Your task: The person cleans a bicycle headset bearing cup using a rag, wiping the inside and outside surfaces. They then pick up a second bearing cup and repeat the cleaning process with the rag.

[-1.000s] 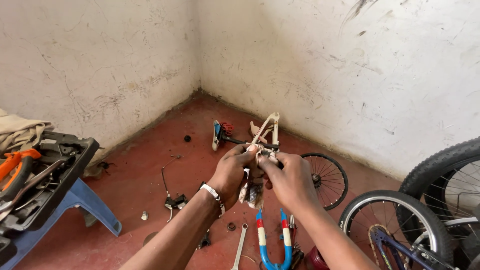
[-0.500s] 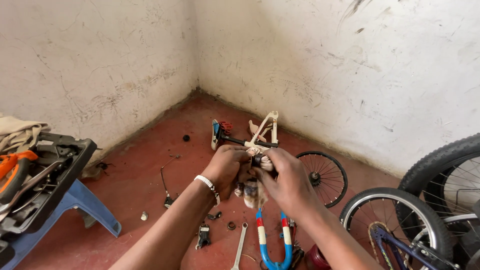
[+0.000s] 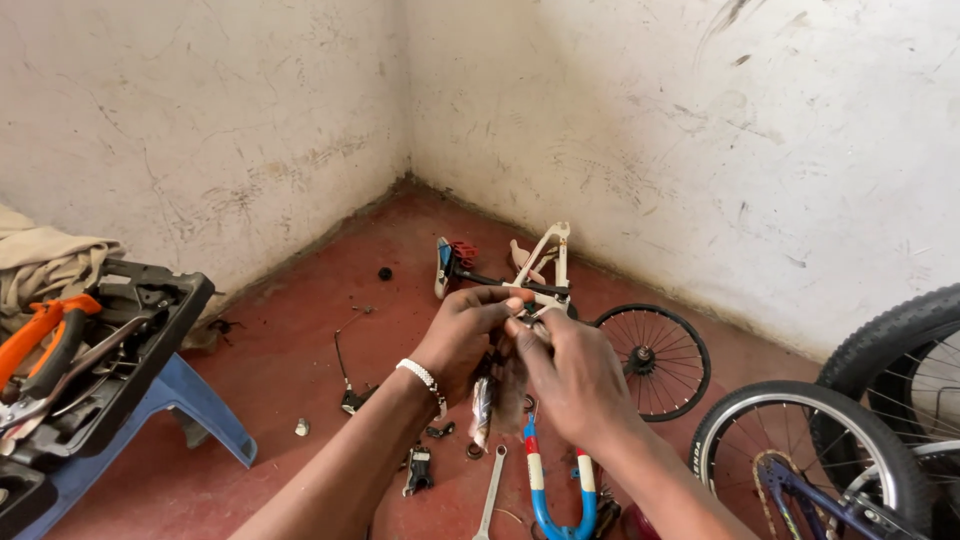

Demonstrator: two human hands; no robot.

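Both hands, the left hand [image 3: 465, 335] and right hand [image 3: 570, 375], met with fingertips pinched together on one small, indistinct part [image 3: 520, 312]. Three bicycle wheels [image 3: 650, 360] and one white frame [image 3: 545, 260] lay on the red floor [image 3: 300, 330]. One spanner [image 3: 490, 495] lay below.

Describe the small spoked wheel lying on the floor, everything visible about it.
The small wheel lies flat on the red floor near the wall corner, right of the white bike frame. It has a thin dark rim, fine metal spokes and a dark hub at centre. The right hand overlaps its left edge in view; contact is unclear.
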